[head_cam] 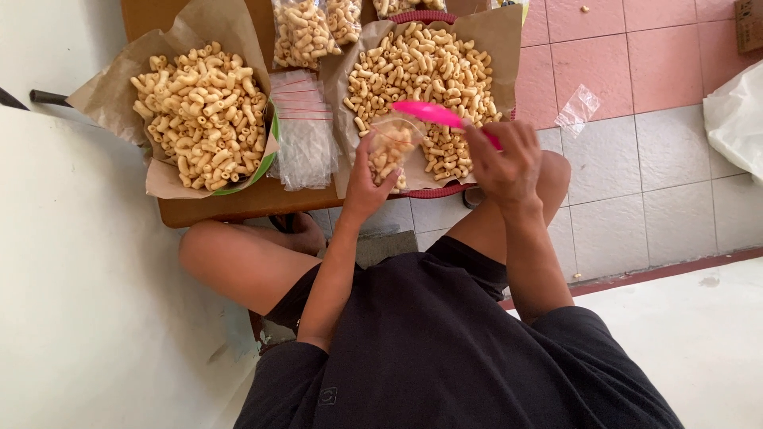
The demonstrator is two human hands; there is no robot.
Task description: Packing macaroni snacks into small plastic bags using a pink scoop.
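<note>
Snack curls fill a small clear bag (391, 147) that our left hand (367, 184) holds upright over the near edge of the low wooden tabletop (238, 202). Our left fingers are wrapped around the bag's lower half, pinching it so the mouth stays open and facing up. Our right hand (509, 163) holds a pink scoop (435, 115) by its handle, fingers closed around it, with the bowl of the scoop touching the bag's open mouth, tilted as if to let the curls slide in.

Just behind the bag, at the right end of the tabletop, sits a red-rimmed basket (433, 191) lined with brown paper and heaped with the same curls, close enough for the scoop to reach. At the left end a second paper-lined heap (203, 115) rests in a green-rimmed bowl. Between the two lies a stack of empty clear bags (304, 131), and filled bags (306, 32) stand at the far edge.

We sit on the floor with knees apart, the tabletop in front of us. One loose empty bag (579, 110) lies on the pink and grey floor tiles (660, 159) to the right.
</note>
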